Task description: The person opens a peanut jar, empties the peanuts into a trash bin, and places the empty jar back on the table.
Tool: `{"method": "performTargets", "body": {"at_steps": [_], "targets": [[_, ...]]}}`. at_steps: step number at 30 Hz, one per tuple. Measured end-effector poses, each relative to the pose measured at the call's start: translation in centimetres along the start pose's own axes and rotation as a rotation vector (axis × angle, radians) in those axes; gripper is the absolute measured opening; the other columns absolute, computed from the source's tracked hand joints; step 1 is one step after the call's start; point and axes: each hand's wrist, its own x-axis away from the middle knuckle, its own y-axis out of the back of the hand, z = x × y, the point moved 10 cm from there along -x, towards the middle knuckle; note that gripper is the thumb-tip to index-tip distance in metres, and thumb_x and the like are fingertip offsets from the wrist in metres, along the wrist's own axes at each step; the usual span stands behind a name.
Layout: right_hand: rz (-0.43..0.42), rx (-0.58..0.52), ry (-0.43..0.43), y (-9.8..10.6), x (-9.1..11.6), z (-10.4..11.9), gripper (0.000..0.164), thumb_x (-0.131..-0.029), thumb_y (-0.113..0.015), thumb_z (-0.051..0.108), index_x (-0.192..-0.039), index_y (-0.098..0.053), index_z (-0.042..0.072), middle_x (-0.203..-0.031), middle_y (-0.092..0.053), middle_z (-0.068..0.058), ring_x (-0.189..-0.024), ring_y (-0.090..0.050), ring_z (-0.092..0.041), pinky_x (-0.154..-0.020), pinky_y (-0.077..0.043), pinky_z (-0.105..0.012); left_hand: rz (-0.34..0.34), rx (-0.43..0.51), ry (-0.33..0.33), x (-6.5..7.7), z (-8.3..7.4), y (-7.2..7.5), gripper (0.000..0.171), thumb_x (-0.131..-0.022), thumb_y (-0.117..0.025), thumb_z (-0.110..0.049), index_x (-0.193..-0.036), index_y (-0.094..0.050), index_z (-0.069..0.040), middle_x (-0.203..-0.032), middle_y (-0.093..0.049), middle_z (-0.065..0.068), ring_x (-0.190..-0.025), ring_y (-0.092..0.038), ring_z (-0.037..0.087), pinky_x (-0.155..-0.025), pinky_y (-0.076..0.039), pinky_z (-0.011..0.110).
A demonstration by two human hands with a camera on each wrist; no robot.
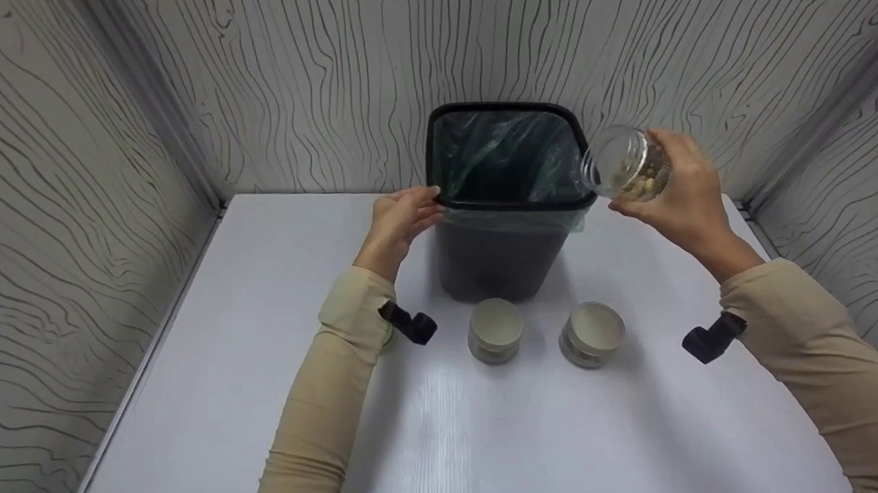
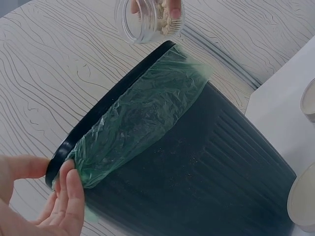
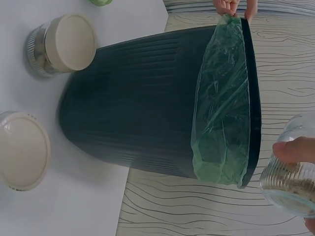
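A dark trash can [image 1: 496, 262] stands at the back of the white table, lined with a thin green trash bag [image 2: 142, 110] folded over its black rim. My left hand [image 1: 406, 222] pinches the rim and bag edge at the near left corner, thumb on one side and fingers on the other. In my right hand [image 1: 680, 185] is a clear glass jar [image 1: 626, 165], lidless and tipped on its side, its mouth facing the can's right rim. Pale, lumpy pieces [image 1: 642, 179] lie inside the jar toward its base; what they are I cannot tell.
Two glass jars with cream lids, the left jar [image 1: 496, 330] and the right jar [image 1: 592, 334], stand in front of the can. A green object [image 3: 101, 2] shows partly behind my left sleeve. Wood-grain panels [image 1: 325, 80] enclose the table [image 1: 449, 441] at the back and sides.
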Motion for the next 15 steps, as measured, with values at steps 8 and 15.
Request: {"method": "performTargets", "body": {"at_steps": [8, 15], "targets": [[-0.013, 0.089, 0.055, -0.3, -0.9, 0.3, 0.082, -0.064, -0.085, 0.002, -0.134, -0.045, -0.006, -0.132, -0.049, -0.029, -0.124, -0.046, -0.045, -0.106, -0.039, -0.062, -0.001, 0.007, -0.002, -0.1, 0.1, 0.0, 0.034, -0.09, -0.065, -0.01, -0.12, -0.06, 0.004, -0.088, -0.063, 0.003, -0.07, -0.066, 0.008, -0.066, -0.057, 0.013], [-0.028, 0.2, 0.165, -0.8, -1.5, 1.0, 0.075, -0.067, -0.079, -0.004, -0.133, -0.044, -0.009, -0.132, -0.049, -0.028, -0.126, -0.046, -0.043, -0.106, -0.042, -0.057, 0.003, 0.018, 0.002, -0.2, 0.2, -0.1, 0.035, -0.09, -0.065, -0.01, -0.121, -0.059, 0.004, -0.088, -0.063, 0.004, -0.07, -0.066, 0.007, -0.065, -0.057, 0.013]]}}
